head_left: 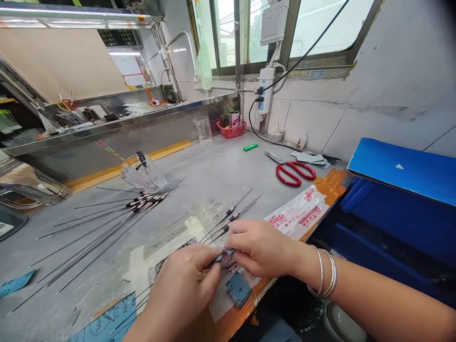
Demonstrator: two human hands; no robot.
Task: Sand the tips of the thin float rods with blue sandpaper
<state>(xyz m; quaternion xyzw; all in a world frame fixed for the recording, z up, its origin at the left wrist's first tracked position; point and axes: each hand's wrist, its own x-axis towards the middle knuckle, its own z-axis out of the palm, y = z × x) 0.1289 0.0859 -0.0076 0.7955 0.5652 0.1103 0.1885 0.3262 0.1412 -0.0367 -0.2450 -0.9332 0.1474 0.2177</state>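
Observation:
My left hand (187, 273) and my right hand (261, 247) meet at the table's front edge, fingertips pinched together. Between them shows a small strip of blue sandpaper (230, 251); whatever it may be wrapped round is hidden by the fingers. Just beyond my hands lie a few thin fishing floats (233, 218) with dark-and-pale bodies. Their long stems run beneath or behind my left hand. A square of blue sandpaper (238, 289) rests below my right hand on printed plastic film. Farther left, a fanned bundle of similar floats (142, 203) lies on the table.
Red-handled scissors (290, 172), a green lighter-like object (251, 147) and a red basket (231, 129) are toward the back. A glass mug (144, 175) lies behind the bundle. Larger sandpaper (110, 320) is at front left. A blue box (402, 166) stands at right.

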